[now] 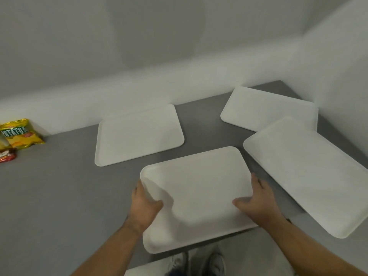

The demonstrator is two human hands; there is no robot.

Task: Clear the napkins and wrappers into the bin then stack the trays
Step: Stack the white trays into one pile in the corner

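Here the left hand [144,202] and right hand [256,200] grip opposite side edges of the near tray [199,186], thumbs on top. Just beyond the right hand lies the right tray [304,176] (long axis slanting away leftward). The left tray [139,136] sits farther, ahead of the left hand.

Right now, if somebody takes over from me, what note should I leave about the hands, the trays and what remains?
Left hand and right hand grip the near tray by its sides.
Back-left tray, far-right tray and right tray lie bare on the table, unstacked.
Done: no napkins visible.
To do: stack trays; yellow chip packet and red wrapper lie at the table's left edge. Bin not in view.
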